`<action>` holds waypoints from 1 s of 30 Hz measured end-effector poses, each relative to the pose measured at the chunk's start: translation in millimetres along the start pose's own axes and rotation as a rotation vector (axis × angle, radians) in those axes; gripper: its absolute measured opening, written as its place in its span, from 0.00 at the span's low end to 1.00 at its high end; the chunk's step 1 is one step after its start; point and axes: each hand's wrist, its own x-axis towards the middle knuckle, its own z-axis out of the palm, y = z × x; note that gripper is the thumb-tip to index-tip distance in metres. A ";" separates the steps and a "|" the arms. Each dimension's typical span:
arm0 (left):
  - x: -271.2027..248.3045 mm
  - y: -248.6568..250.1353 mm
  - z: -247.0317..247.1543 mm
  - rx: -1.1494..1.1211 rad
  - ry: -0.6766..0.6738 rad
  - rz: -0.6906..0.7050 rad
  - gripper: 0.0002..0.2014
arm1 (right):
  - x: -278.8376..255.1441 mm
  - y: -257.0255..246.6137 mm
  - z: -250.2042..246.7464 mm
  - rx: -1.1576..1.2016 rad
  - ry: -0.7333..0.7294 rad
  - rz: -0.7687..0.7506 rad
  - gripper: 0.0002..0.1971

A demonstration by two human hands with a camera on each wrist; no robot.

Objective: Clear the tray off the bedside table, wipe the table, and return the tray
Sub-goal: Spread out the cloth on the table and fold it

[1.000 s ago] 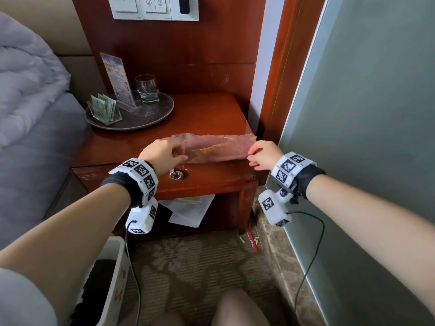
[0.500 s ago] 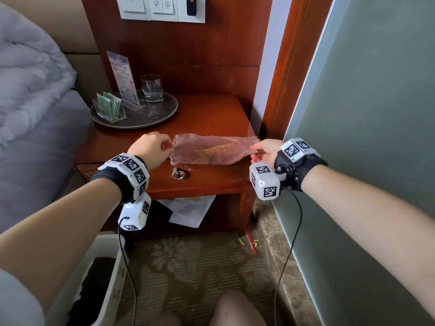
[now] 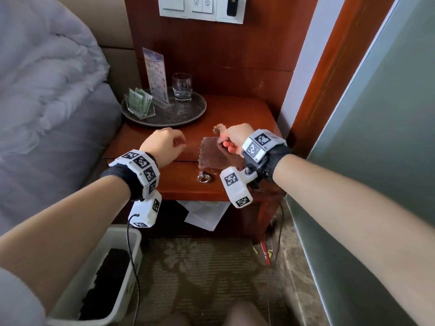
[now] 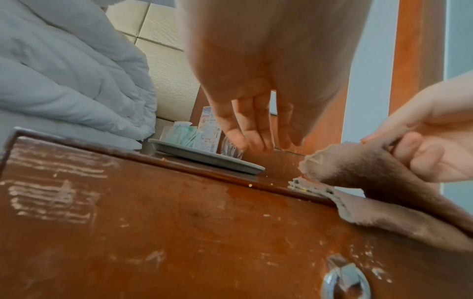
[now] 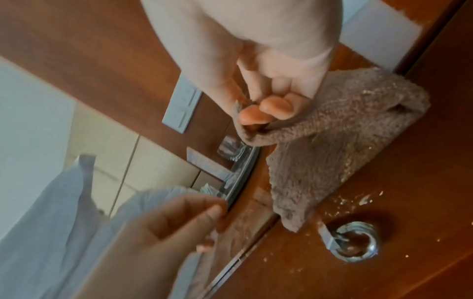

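The right hand (image 3: 231,137) is pinching the cloth (image 3: 213,156) on the bench (image 3: 247,116); the left hand (image 3: 162,145) is hovering with fingers relaxed, holding nothing.

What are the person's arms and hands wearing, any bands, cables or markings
Both forearms are bare, no gloves. The left hand and right hand each have a black wrist strap under a white band of square black-and-white code tiles. A white camera block with similar codes hangs beneath each wrist, trailing a thin black cable. A grey sleeve edge shows at bottom left.

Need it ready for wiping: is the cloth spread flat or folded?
Folded: the cloth is doubled over, pinched by the right hand.
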 end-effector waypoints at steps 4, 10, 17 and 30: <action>2.5 -6.1 0.0 -0.010 -0.007 -0.007 0.09 | 13.6 -2.3 59.1 -0.703 0.945 -0.014 0.15; 4.7 -7.6 7.4 -0.041 -0.010 -0.003 0.09 | 1.9 1.8 50.1 -0.868 1.136 -0.103 0.16; 11.1 13.5 23.9 -0.116 -0.055 0.068 0.12 | -36.0 10.4 18.8 -0.883 1.356 0.138 0.17; 3.7 29.1 27.8 -0.002 -0.174 0.030 0.12 | -28.4 21.6 46.9 -0.978 1.314 0.100 0.14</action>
